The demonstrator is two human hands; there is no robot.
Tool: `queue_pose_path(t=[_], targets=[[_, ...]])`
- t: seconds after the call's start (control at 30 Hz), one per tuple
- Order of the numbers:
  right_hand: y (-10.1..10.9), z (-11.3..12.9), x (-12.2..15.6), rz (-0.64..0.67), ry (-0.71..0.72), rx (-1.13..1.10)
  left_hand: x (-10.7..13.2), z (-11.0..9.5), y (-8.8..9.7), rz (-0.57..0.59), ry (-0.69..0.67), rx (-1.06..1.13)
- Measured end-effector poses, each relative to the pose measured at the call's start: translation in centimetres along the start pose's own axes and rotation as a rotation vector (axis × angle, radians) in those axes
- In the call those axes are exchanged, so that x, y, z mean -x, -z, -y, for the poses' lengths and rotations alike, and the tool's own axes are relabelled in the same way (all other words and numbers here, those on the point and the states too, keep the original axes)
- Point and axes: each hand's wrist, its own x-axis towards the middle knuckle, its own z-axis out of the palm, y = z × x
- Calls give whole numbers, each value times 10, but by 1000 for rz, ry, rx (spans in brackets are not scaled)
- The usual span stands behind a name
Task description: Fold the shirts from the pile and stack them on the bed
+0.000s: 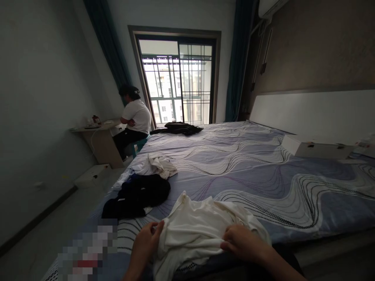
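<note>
The bed's left edge ran slantwise from the bottom left of the frame up to a seated person (140,116) in the upper left, with a strip of floor (55,224) between it and the left wall. Its near edge crossed the lower right. The patterned sheet (249,168) spread from the white garment (199,224) at the bottom centre up towards the window (177,78), and rightwards to a white box (319,148) by the headboard (316,111). Room was tighter on the left: dark clothes (140,195) lay near the garment's upper left, a beige cloth (162,166) just beyond them, and a black heap (183,128) at the far end of the bed.

The left hand (149,234), bottom centre-left, was nearly closed, thumb and fingers pinching the garment's left edge. The right hand (236,240), bottom centre-right, had its fingers curled in, gripping a fold on the garment's right side. Between them the cloth lay rumpled on the sheet, its lower left part hanging towards the bottom of the frame.

Small pale patches showed on the dark clothes, and small dark marks on the white box's front; all were too small to read.
</note>
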Motion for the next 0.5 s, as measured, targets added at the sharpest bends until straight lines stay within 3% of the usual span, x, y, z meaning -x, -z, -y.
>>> queue_pose_path(t=[0.1,0.2,0.27,0.33,0.43,0.5], targets=[[-3,23,-16,65,39,-38,4,-24,-16,48,-68,-145],[-8,32,-37,-47,70,-57,17,-45,-31,56,-192,-229],[-8,34,-52,-182,100,-80,30,-57,-36,113,-343,-111],[-7,37,-65,-255,202,-42,42,-66,-37,241,-537,61],[-7,45,-78,-114,512,90,54,-68,-35,379,-728,217],[-10,49,-83,32,654,178,55,-60,-35,358,-735,263]])
